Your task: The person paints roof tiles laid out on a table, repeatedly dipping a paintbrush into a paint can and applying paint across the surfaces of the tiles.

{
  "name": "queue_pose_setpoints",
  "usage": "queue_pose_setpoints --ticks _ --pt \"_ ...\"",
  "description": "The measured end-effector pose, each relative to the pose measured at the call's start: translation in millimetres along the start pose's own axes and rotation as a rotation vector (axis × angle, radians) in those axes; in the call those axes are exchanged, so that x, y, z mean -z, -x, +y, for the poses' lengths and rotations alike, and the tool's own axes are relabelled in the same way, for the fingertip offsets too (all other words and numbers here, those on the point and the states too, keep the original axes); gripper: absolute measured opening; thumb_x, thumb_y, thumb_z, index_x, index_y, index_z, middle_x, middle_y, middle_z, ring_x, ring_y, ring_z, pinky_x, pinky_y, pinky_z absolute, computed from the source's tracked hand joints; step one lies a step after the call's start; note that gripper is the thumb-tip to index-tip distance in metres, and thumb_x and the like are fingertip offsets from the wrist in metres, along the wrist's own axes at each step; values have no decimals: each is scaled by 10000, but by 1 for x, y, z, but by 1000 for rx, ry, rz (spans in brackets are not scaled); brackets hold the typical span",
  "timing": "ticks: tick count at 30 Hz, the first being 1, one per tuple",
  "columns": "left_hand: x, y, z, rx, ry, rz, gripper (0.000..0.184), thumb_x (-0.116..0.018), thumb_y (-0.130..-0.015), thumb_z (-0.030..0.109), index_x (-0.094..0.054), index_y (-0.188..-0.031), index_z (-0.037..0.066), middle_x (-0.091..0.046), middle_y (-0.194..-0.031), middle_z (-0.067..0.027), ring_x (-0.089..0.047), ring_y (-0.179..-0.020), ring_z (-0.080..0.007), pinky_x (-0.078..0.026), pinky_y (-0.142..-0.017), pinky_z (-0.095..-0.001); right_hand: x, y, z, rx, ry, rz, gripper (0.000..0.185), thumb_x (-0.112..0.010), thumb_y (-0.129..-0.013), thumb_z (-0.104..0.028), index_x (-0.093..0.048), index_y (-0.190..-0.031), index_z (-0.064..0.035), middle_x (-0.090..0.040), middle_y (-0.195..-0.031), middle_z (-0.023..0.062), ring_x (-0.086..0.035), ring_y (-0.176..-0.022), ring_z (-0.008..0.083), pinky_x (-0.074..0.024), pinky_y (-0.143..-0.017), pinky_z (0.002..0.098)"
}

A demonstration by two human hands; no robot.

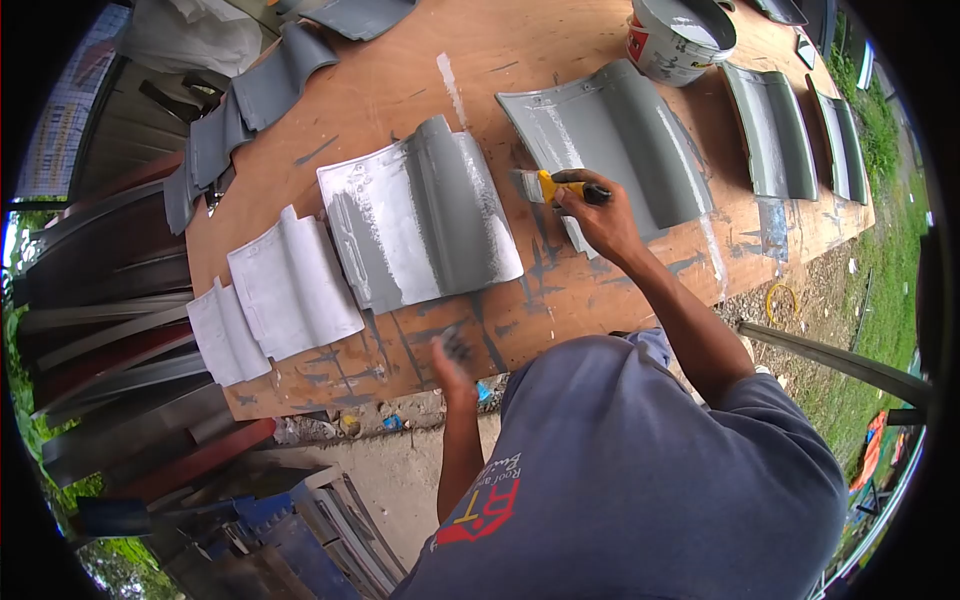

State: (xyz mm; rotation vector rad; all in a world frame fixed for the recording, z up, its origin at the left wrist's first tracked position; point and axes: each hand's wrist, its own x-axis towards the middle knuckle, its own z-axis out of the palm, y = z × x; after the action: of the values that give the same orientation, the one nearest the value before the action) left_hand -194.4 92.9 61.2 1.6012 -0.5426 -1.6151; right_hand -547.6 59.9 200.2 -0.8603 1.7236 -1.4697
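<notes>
My right hand (607, 217) grips a paintbrush (565, 188) with a yellow and black handle, its bristles pointing left. The brush is over the gap between two roof tiles. Left of it lies a partly painted roof tile (445, 220), white with grey along its raised ridge and left edge. To its right is a roof tile (610, 150) mostly coated grey, with pale streaks. Close to the table's near edge, below the partly painted tile, my left hand (455, 358) is empty, with fingers apart, grey-stained and slightly blurred.
Two white tiles (295, 285) lie at the left of the wooden table (400, 360). A bucket of grey paint (668, 52) stands at the back. Grey tiles (770, 135) lie at the right, others (280, 80) along the far left edge. Metal sheets (110, 310) are stacked beyond the table.
</notes>
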Motion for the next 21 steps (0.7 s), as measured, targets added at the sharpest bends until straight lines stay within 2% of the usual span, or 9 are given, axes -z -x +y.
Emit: queue_pose_setpoints --ticks 2,4,5,7,9,15,17,18,21 --pt "-46 14 9 191 173 -237 634 -464 -1052 595 -620 -1325 45 -672 -1246 -100 -632 -1045 -219 -483 -922 -367 0 -2 -10 17 63 -43 282 -733 -935 -134 -758 -1182 0 -769 -980 154 -704 -889 169 -556 -831 319" --pt "-78 13 11 169 248 -296 665 -475 -1041 616 -590 -1358 42 -658 -1269 -95 -614 -1090 -221 -471 -949 -372 1 -7 -15 43 127 -74 292 -737 -929 -135 -759 -1192 -10 -771 -1014 164 -716 -922 194 -554 -852 331" --pt "-91 11 16 155 314 -358 701 -485 -1030 636 -559 -1390 39 -644 -1292 -90 -595 -1135 -222 -459 -976 -377 -1 -12 -14 147 163 -42 300 -737 -924 -136 -758 -1196 -10 -767 -1050 174 -723 -948 219 -555 -865 342" --pt "-104 7 21 142 346 -362 759 -520 -987 681 -547 -1399 45 -608 -1333 -92 -565 -1197 -234 -429 -1033 -372 -1 -24 -15 264 200 2 309 -738 -919 -137 -757 -1200 -9 -763 -1085 184 -730 -973 243 -555 -878 352" --pt "-109 8 23 218 508 -315 824 -560 -939 712 -531 -1407 35 -588 -1334 -102 -561 -1215 -250 -424 -1057 -374 0 -35 -19 178 150 -63 314 -737 -916 -142 -754 -1195 0 -752 -1135 196 -733 -1010 262 -551 -906 365" --pt "-101 20 41 160 616 -348 846 -578 -927 696 -524 -1389 -12 -597 -1299 -121 -588 -1184 -273 -446 -1061 -418 -8 -69 -26 300 156 -83 306 -706 -959 -156 -739 -1217 4 -778 -968 177 -722 -863 206 -565 -809 357" --pt "-101 22 45 166 636 -367 847 -575 -930 691 -521 -1388 -19 -594 -1308 -129 -593 -1181 -283 -445 -1072 -427 -15 -85 -31 175 103 -193 302 -712 -968 -146 -724 -1217 23 -757 -981 106 -683 -888 153 -540 -831 319" --pt "-99 23 46 183 649 -382 847 -572 -933 687 -518 -1388 -26 -592 -1318 -137 -598 -1179 -293 -444 -1084 -437 -19 -92 -31 177 100 -197 302 -712 -968 -146 -724 -1217 23 -757 -981 106 -683 -888 153 -540 -831 319" --pt "-100 24 50 166 663 -361 851 -567 -940 677 -511 -1387 -45 -580 -1343 -158 -577 -1225 -307 -434 -1113 -445 -26 -105 -27 266 293 -166 286 -689 -955 -102 -733 -1223 -12 -733 -901 83 -651 -820 116 -527 -770 308"
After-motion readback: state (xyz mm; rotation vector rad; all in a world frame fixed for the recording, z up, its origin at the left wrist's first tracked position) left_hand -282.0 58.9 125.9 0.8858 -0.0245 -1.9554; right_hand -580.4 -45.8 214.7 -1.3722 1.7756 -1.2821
